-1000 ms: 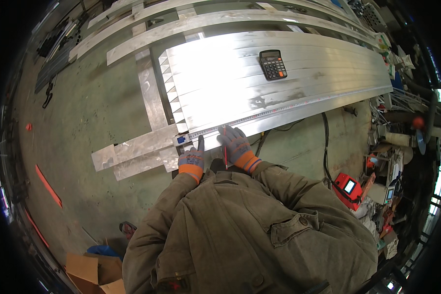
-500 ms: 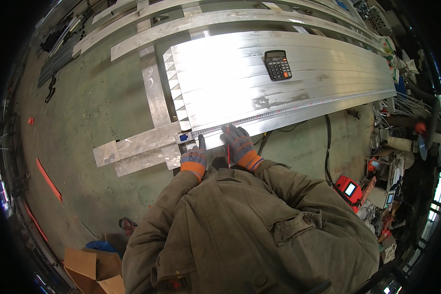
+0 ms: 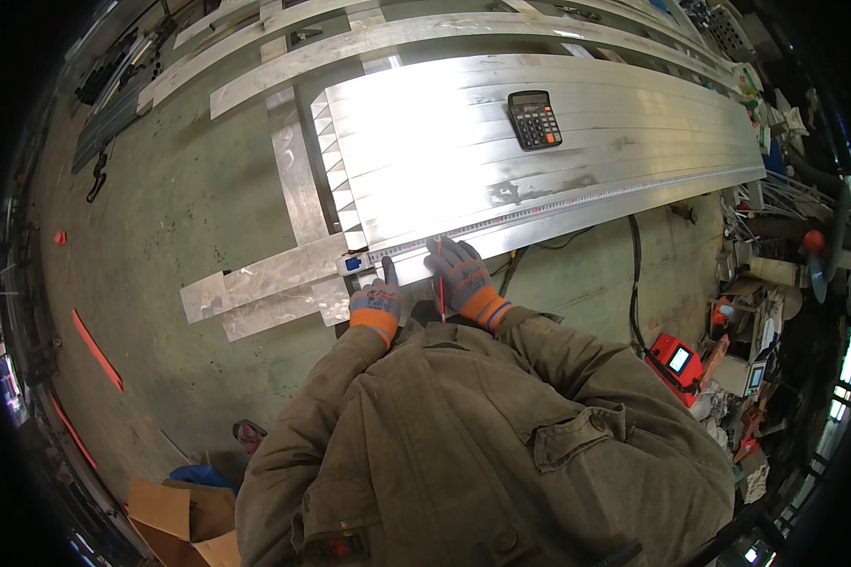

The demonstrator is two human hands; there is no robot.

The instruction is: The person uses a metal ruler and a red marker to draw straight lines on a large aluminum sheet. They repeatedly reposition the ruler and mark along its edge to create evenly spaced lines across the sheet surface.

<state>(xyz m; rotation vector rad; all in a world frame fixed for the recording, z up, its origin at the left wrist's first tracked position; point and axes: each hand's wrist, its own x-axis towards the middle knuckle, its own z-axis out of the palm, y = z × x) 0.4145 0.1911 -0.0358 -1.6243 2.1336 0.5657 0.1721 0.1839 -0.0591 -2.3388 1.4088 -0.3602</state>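
Nearest, filling the lower middle, is the wearer's olive-brown jacket [image 3: 416, 425], seen from above, with both sleeves reaching forward. An open cardboard box [image 3: 159, 503] sits on the floor at lower left; a red machine with a lit screen [image 3: 673, 362] stands to the right.

Just beyond the jacket are two hands in grey and orange gloves. The left hand [image 3: 376, 304] has its index finger stretched out toward the tape, the other fingers apparently folded; whether its palm holds anything cannot be told. The right hand [image 3: 464, 282] is closed around a thin red pencil-like stick [image 3: 442, 295], its fingertips at the tape's near edge.

The tape measure's case [image 3: 354, 264] rests at the left end of the nearest metal strips, left of both hands. Its pale blade [image 3: 539, 210] runs out rightward along them, almost to their far end.

The work looks like reading a length and picking the spot to mark. The next move would seem to call for a still blade and a careful stroke of the stick at the chosen graduation.

Farther off, a black calculator [image 3: 536, 120] lies on the side-by-side silvery strips [image 3: 425, 142]. Beyond them stretch long metal beams [image 3: 369, 42].
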